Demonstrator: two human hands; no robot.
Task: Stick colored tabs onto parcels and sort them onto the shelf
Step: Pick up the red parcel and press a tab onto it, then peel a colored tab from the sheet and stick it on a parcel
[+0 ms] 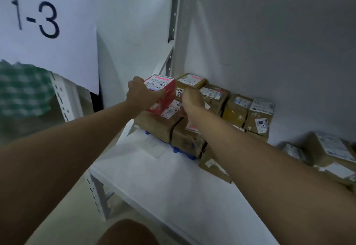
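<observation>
Paper sign [48, 28], green checked cloth [23, 90]

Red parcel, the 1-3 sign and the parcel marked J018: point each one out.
red parcel [167, 98]: head view, on its red side face.
1-3 sign [63, 52]: head view, on blank paper below the digits.
parcel marked J018 [259, 116]: head view, on its brown front face.

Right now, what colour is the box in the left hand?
Red, with a white label bearing a pink tab; the head view shows the box in the left hand.
</observation>
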